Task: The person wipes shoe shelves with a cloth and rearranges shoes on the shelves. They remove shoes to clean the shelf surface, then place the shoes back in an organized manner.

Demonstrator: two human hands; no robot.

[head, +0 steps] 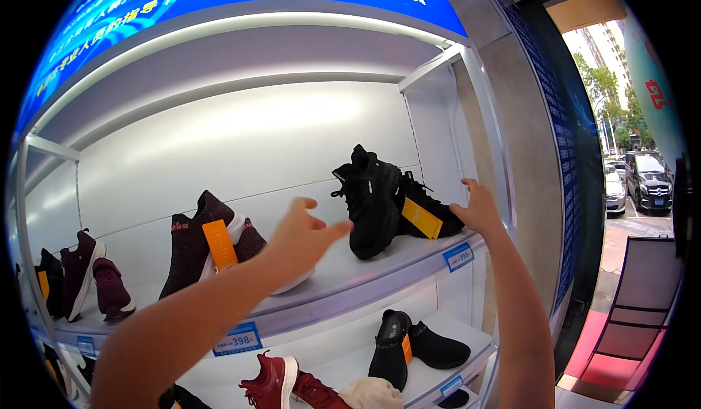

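Observation:
A pair of black lace-up sneakers stands at the right end of the upper shelf. One sneaker [364, 206] is propped up with its toe down. The other sneaker [446, 214] lies lower behind it, with a yellow hang tag [421, 218] over its side. My left hand [306, 239] is empty, fingers apart, its fingertip by the propped sneaker; contact is unclear. On the far side of the pair, my right hand [477, 206] is spread and empty, thumb close to the lower sneaker. Dark maroon knit shoes [189, 239] with an orange tag [219, 243] are partly hidden behind my left arm.
The white shelf unit has an upright post [490, 119] close to my right arm. Below, the lower shelf holds black slip-on shoes [441, 346], red sneakers [271, 379] and a cream cloth [372, 393]. Purple shoes [82, 277] stand far left. Price labels [458, 256] line the shelf edge.

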